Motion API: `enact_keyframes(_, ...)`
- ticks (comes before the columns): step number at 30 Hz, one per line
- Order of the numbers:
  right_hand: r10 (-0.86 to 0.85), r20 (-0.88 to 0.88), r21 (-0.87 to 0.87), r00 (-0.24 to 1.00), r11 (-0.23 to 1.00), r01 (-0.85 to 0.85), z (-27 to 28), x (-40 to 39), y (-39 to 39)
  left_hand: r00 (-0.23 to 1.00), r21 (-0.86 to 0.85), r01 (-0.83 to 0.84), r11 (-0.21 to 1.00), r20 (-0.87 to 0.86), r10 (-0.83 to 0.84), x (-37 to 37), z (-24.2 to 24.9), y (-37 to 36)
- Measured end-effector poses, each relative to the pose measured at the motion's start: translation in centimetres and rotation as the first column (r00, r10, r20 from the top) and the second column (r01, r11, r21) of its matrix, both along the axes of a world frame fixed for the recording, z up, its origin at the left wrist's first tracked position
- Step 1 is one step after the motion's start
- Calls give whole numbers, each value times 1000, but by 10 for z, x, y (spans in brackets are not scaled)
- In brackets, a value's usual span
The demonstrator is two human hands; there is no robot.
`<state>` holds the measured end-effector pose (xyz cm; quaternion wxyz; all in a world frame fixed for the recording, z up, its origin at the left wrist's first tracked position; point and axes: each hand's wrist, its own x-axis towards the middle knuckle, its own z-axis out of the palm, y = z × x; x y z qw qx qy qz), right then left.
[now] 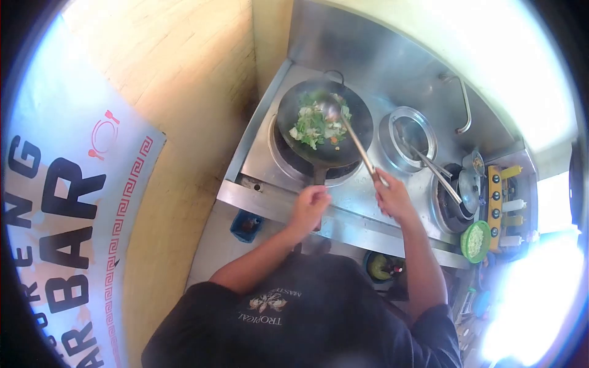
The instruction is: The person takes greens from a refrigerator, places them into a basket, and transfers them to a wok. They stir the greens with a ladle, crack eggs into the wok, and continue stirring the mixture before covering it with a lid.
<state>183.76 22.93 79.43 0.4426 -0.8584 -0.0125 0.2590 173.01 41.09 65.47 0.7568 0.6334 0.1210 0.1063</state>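
Note:
A dark wok (361,122) sits on the left burner of the steel stove. In it lie chopped green leaves and pale vegetable pieces (311,126). My left hand (308,210) is closed at the wok's handle (319,176), which shows above and below my curled fingers. A long-handled metal ladle (359,146) is gripped near its end by my right hand (391,195). Its bowl rests down among the vegetables, towards the far side of the wok.
Right of the wok stands a round metal pot (388,138) with utensils leaning out. Further right are a stacked pan (468,190), a green bowl (468,238) of pale shreds and squeeze bottles (513,205). A tap (464,107) hangs behind; a wall (202,92) borders the left.

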Motion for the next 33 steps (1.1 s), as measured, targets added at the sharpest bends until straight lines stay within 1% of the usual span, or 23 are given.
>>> enact_keyframes(1, 117, 183, -105, 976, 990, -98, -13, 14, 8, 1000, 3, -2, 1000, -9, 2, -11, -12, 6)
enact_keyframes(2, 231, 464, -206, 855, 967, -149, -41, 35, 18, 987, 4, -63, 998, -151, 63, -20, -21, 13)
enact_keyframes(3, 340, 687, -315, 642, 936, -159, -62, 50, 25, 950, 14, -123, 992, -286, 122, -24, -24, 16)
enact_keyframes(4, 336, 690, -311, 641, 937, -157, -64, 54, 32, 951, 18, -121, 992, -283, 121, -25, -24, 17)
enact_keyframes(5, 418, 519, -449, 746, 875, -178, -64, 54, 43, 907, -369, 7, 929, -389, -161, -24, -23, 16)
enact_keyframes(6, 459, 324, -568, 827, 793, -218, -56, 49, 57, 811, -707, 73, 703, -369, -454, -21, -22, 16)
enact_keyframes(7, 539, 206, -679, 817, 680, -277, -46, 35, 58, 808, -702, 85, 707, -367, -462, -16, -22, 18)
enact_keyframes(8, 527, 209, -679, 824, 684, -266, -33, 16, 49, 810, -759, 71, 647, -334, -481, -9, -27, 19)
enact_keyframes(9, 609, 141, -754, 780, 577, -315, -22, -5, 39, 815, -815, 51, 578, -300, -495, -2, -33, 17)
enact_keyframes(10, 683, 57, -814, 728, 455, -362, -13, -24, 30, 812, -819, 49, 571, -301, -501, 8, -39, 17)
enact_keyframes(11, 682, 46, -814, 729, 449, -368, -2, -39, 22, 778, -772, 86, 629, -342, -527, 19, -45, 19)
enact_keyframes(13, 685, -6, -865, 728, 363, -348, 17, -52, 5, 764, -644, 77, 761, -452, -459, 15, -18, 9)
enact_keyframes(14, 687, -4, -869, 727, 357, -342, 18, -48, -2, 769, -647, 80, 758, -444, -460, 1, 16, 2)
enact_keyframes(16, 707, 114, -867, 698, 413, -277, 16, -36, -12, 843, -863, 30, 504, -249, -476, -24, 72, -7)
enact_keyframes(17, 705, 103, -866, 702, 411, -285, 27, -39, -14, 839, -865, 23, 500, -256, -480, -37, 81, -9)
enact_keyframes(19, 688, -10, -829, 726, 400, -391, 71, -41, -10, 848, -927, 80, 366, -130, -514, -53, 95, 4)
enact_keyframes(20, 686, 8, -832, 728, 408, -376, 91, -46, -11, 848, -923, 96, 373, -120, -515, -55, 105, 15)
enact_keyframes(22, 717, -65, -878, 694, 289, -381, 112, -71, -19, 812, -950, 62, 305, -129, -569, -69, 114, 29)
enact_keyframes(24, 732, -40, -888, 681, 286, -360, 91, -76, -24, 832, -960, 59, 274, -105, -545, -86, 118, 18)
enact_keyframes(26, 737, 69, -916, 673, 314, -251, 90, -50, -23, 800, -925, 93, 369, -151, -581, -86, 144, 7)
enact_keyframes(28, 768, 58, -940, 637, 257, -224, 91, -32, -27, 825, -882, 179, 437, -107, -555, -72, 105, 12)
enact_keyframes(30, 782, 97, -931, 616, 290, -222, 114, -31, -27, 843, -922, 90, 375, -130, -522, -45, 88, 20)
enact_keyframes(33, 773, 158, -940, 615, 308, -145, 135, -28, -37, 873, -901, 105, 420, -119, -474, -21, 54, 25)
